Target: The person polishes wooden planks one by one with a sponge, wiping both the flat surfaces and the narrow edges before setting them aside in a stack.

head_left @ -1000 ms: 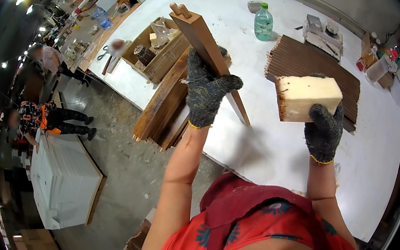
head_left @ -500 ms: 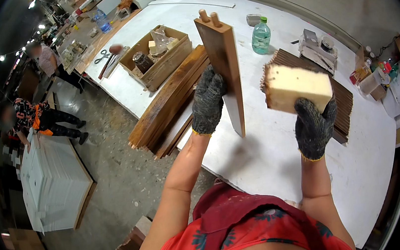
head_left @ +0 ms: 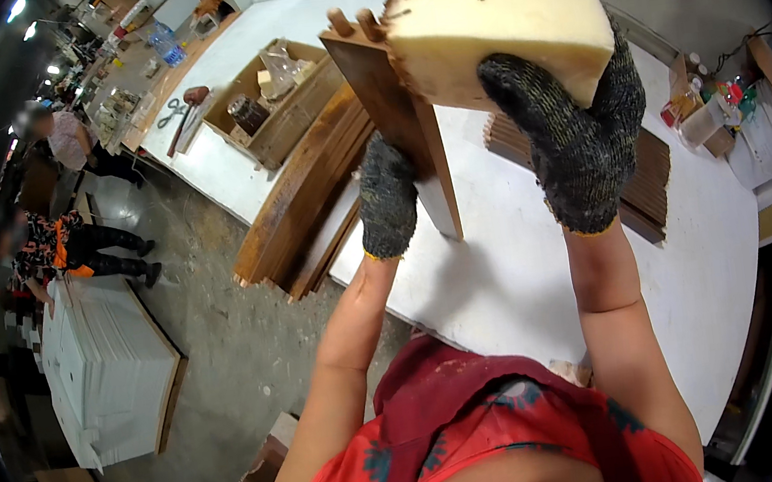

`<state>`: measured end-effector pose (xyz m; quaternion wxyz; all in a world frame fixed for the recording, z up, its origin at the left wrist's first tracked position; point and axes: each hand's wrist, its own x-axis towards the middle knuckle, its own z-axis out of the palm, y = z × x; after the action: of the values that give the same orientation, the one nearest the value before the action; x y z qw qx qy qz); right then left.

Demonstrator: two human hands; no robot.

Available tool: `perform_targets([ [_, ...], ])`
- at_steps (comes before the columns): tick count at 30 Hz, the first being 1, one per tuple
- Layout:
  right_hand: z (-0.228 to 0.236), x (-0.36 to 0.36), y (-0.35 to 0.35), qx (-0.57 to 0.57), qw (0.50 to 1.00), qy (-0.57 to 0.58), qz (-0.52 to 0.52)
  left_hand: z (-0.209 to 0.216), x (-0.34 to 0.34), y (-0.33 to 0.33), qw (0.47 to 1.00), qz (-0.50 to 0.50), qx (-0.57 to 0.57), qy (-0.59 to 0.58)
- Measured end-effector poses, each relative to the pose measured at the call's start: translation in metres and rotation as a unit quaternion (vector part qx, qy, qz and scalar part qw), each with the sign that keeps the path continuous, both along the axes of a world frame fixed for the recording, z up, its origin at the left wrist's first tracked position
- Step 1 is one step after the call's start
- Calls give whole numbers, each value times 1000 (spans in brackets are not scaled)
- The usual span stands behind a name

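My left hand [head_left: 387,197], in a dark knitted glove, grips a brown wooden board [head_left: 401,124] that stands up above the white table. Two round dowels [head_left: 354,23] stick out of the board's top end. My right hand [head_left: 585,135], gloved the same way, is closed round a thick pale yellow sponge block [head_left: 500,29]. The sponge's left edge is stained brown and lies against or just in front of the board's upper right edge; contact cannot be told for sure. Under and left of the board lies a stack of brown boards [head_left: 303,193].
A wooden box [head_left: 271,130] with a jar and plastic bag stands at the table's [head_left: 527,291] left, beside scissors [head_left: 170,113]. Ribbed brown strips [head_left: 643,176] lie behind my right hand. Two people work at far left, near a stack of white panels [head_left: 116,356].
My right hand has raised the sponge up and leftward to the board's top. The board, in my left hand, has shifted slightly left. The sponge now covers the green-capped bottle.
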<state>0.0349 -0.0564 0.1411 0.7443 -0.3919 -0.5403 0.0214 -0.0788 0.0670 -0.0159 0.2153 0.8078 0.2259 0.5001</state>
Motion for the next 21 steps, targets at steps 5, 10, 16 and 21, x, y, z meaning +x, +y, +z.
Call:
perform_targets([
  [5, -24, 0, 3, -29, 999, 1, 16, 17, -2, -20, 990, -37, -135, -31],
  [10, -68, -4, -5, -152, 978, -110, -87, 26, -7, -15, 986, -51, -131, -89],
  [16, -144, 3, -24, -311, 948, -59, -31, 44, -21, 12, 669, -436, -386, -462],
  [21, -218, 25, -50, -398, 915, -26, -64, 65, -39, 21, 684, -389, -380, -487],
])
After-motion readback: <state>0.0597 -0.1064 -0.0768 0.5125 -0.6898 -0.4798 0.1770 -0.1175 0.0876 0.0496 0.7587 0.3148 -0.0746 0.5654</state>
